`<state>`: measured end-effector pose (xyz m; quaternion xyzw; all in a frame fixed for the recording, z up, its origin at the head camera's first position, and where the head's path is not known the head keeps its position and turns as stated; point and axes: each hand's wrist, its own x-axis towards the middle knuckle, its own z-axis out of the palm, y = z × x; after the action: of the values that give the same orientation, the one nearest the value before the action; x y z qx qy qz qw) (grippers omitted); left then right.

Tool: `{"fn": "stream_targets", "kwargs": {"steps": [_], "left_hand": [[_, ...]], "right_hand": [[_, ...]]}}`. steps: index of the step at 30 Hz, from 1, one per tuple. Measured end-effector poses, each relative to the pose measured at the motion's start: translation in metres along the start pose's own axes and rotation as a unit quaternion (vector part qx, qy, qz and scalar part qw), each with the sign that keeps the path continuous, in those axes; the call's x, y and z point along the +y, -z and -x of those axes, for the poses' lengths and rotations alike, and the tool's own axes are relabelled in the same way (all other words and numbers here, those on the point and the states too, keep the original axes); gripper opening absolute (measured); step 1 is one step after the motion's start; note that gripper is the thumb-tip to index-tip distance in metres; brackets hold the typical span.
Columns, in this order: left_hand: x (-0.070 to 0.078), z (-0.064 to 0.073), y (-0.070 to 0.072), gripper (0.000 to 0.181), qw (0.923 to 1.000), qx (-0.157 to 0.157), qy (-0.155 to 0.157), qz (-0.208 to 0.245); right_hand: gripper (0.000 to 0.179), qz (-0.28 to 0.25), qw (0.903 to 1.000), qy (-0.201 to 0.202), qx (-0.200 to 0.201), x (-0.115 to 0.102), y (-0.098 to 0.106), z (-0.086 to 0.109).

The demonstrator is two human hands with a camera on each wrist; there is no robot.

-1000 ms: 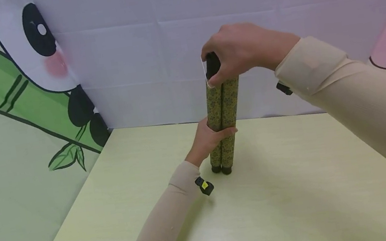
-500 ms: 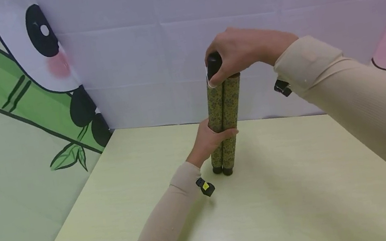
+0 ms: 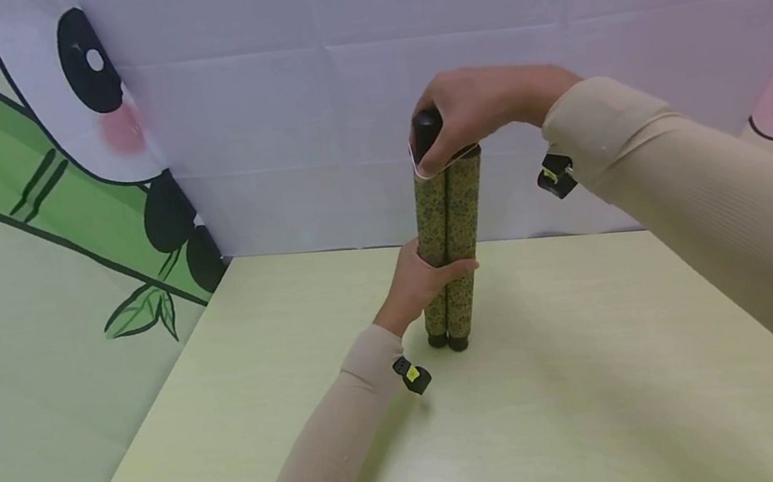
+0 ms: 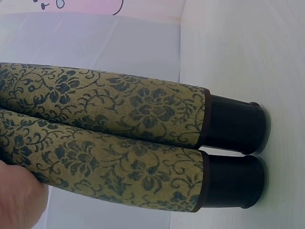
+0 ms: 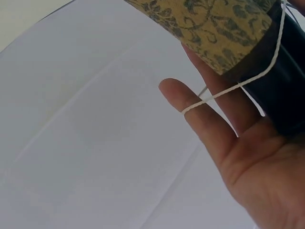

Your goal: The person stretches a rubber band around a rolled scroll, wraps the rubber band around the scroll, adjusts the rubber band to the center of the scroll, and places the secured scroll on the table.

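One hand, the left hand [image 3: 417, 280], gripped two floral brocade scroll rolls [image 3: 457, 217]; the right hand [image 3: 482, 101], curved about a black end knob [image 3: 426, 129], held a white cord [image 5: 240, 85] over its thumb. The rolls stood nearly upright on the desk [image 3: 605, 375].

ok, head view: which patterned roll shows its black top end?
The left roll in the picture: its black top end shows, framed by the right hand; the right roll has its own hidden behind that hand.
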<state>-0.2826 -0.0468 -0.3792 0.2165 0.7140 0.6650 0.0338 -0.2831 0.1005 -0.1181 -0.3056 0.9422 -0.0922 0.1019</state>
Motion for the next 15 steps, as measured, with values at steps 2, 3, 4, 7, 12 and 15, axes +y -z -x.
{"fn": "stream_targets", "kwargs": {"steps": [2, 3, 4, 7, 12, 15], "left_hand": [[0.0, 0.001, -0.001, 0.051, 1.0, 0.003, -0.001, -0.006], [0.0, 0.0, -0.002, 0.051, 1.0, 0.004, -0.002, -0.009], [0.0, 0.0, -0.002, 0.051, 0.9999, 0.005, -0.005, -0.01], [-0.001, -0.001, -0.005, 0.05, 0.9999, 0.003, -0.013, -0.009], [-0.002, -0.002, -0.009, 0.049, 0.9999, -0.002, -0.016, 0.002], [-0.002, -0.003, -0.011, 0.047, 0.9998, -0.004, -0.018, -0.001]], "right_hand": [[0.041, -0.001, 0.9999, -0.008, -0.008, 0.0, 0.0, -0.001], [0.04, -0.001, 0.9999, -0.01, -0.012, 0.001, 0.001, -0.001], [0.04, 0.0, 0.9998, -0.013, -0.017, 0.001, 0.001, -0.001], [0.042, 0.005, 0.9992, -0.021, -0.032, 0.002, 0.004, 0.002], [0.046, 0.003, 0.9974, -0.045, -0.056, 0.005, 0.008, 0.008], [0.049, -0.005, 0.9962, -0.058, -0.065, 0.006, 0.01, 0.012]]}}
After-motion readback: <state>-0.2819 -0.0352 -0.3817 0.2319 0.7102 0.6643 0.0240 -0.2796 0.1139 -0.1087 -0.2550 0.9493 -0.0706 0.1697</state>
